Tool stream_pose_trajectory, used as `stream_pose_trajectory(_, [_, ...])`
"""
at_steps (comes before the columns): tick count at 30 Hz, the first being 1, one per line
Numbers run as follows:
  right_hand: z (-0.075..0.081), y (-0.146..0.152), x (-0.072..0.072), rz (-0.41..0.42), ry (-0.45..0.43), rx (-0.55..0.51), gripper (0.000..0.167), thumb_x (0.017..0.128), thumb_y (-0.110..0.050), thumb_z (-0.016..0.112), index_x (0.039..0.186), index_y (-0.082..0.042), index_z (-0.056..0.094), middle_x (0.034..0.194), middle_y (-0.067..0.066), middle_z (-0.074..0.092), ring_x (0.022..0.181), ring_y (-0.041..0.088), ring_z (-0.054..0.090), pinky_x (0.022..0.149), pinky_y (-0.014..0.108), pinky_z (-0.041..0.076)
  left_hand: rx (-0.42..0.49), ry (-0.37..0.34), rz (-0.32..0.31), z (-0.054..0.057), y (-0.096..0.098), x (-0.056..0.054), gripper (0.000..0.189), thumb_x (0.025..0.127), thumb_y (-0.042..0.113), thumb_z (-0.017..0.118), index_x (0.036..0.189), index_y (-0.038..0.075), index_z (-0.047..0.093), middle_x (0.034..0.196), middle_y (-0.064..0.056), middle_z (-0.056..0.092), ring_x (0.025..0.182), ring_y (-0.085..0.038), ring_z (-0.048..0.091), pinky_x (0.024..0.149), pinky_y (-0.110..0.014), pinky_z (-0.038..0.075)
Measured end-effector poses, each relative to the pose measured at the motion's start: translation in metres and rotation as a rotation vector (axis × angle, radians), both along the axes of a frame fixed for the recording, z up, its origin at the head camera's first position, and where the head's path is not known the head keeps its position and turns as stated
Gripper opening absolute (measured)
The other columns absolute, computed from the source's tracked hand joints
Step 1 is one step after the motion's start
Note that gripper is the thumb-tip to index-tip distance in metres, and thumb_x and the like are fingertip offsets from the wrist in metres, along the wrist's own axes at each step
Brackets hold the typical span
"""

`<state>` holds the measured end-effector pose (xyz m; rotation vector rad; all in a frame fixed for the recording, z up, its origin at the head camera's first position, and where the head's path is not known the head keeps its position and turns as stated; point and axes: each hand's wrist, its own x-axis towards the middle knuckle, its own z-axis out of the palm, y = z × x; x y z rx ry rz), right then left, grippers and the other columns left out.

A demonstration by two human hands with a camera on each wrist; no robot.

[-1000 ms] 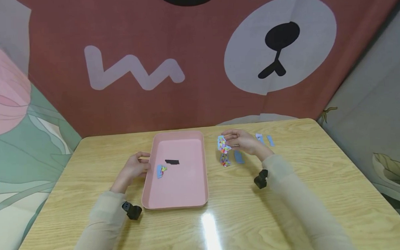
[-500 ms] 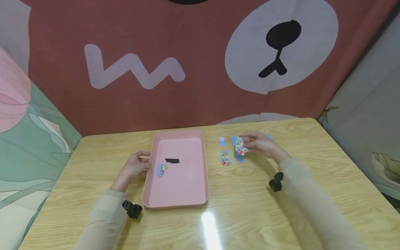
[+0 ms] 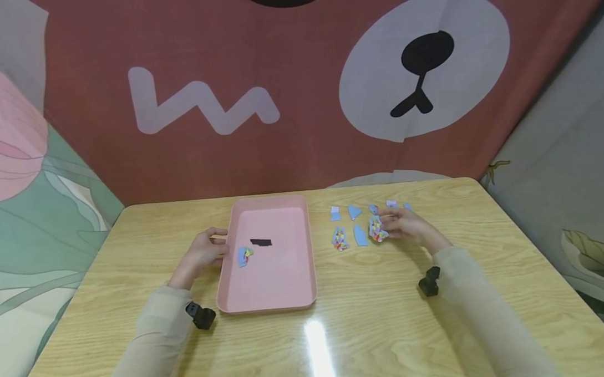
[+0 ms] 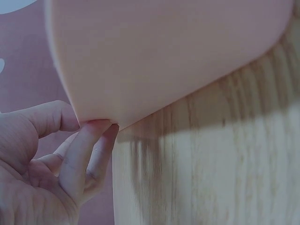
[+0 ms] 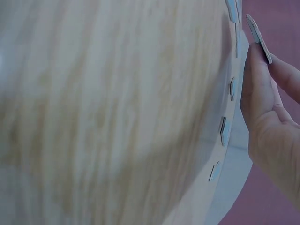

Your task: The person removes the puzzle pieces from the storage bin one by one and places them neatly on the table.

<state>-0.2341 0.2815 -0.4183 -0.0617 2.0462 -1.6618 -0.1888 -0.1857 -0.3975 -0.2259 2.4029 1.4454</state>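
Observation:
My right hand (image 3: 407,227) pinches a flat cardboard puzzle piece (image 3: 377,229) with a multicoloured pattern and a light blue edge, just above the table. In the right wrist view the piece (image 5: 258,38) is seen edge-on between thumb and fingers. My left hand (image 3: 200,255) grips the left side of a pink tray (image 3: 266,296); in the left wrist view its thumb and fingers pinch the tray's wall (image 4: 140,61). Inside the tray lie a blue piece with a coloured patch (image 3: 242,257) and a black strip (image 3: 261,242).
Right of the tray, several loose pieces lie on the wooden table (image 3: 366,319): a multicoloured one (image 3: 340,239), a blue one (image 3: 361,236), a blue triangular one (image 3: 354,211) and a blue-and-lilac one (image 3: 335,213). More lie partly behind my right hand. A patterned curtain (image 3: 301,155) stands behind the table.
My right hand has carried the multicoloured piece rightward from beside the tray, over the blue pieces, and lowered it slightly. My left hand stays on the tray.

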Motion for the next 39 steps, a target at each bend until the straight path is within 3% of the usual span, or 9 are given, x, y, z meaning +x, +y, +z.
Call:
stream_pose_trajectory(11, [-0.005,0.011,0.007,0.002,-0.027,0.006,0.06,0.095,-0.001,0.049,0.144,0.013,0.019,0.104,-0.003,0.053,0.086,0.002,0.06,0.08,0.017,0.054,0.015,0.0,-0.009,0.0,-0.001,0.0,0.052,0.09,0.002,0.05,0.14,-0.005,0.037,0.128,-0.031,0.05,0.098,-0.026,0.064,0.072,-0.029,0.058])
stream_pose_trajectory(18, [-0.006,0.014,0.01,-0.008,-0.007,0.088,0.057,0.095,-0.003,0.051,0.144,0.011,0.025,0.105,-0.003,0.055,0.088,0.001,0.059,0.081,0.017,0.053,0.008,-0.002,-0.003,0.0,0.0,0.0,0.051,0.09,0.002,0.05,0.139,-0.005,0.037,0.127,-0.031,0.051,0.097,-0.026,0.064,0.071,-0.03,0.058])
stream_pose_trajectory(28, [-0.003,0.011,0.008,-0.003,0.096,0.24,0.053,0.091,-0.003,0.056,0.137,0.014,0.035,0.101,0.0,0.058,0.082,-0.001,0.057,0.075,0.019,0.051,0.012,-0.008,-0.005,-0.003,-0.001,-0.002,0.052,0.09,0.002,0.05,0.14,-0.004,0.037,0.128,-0.03,0.051,0.096,-0.024,0.064,0.072,-0.03,0.058])
stream_pose_trajectory(39, [-0.002,0.009,0.009,-0.006,0.092,0.266,0.049,0.093,-0.003,0.054,0.135,0.014,0.037,0.1,0.004,0.056,0.082,0.002,0.058,0.076,0.019,0.054,0.008,-0.015,0.0,0.0,-0.001,-0.001,0.051,0.091,0.003,0.051,0.139,-0.004,0.037,0.126,-0.028,0.051,0.096,-0.024,0.064,0.073,-0.03,0.058])
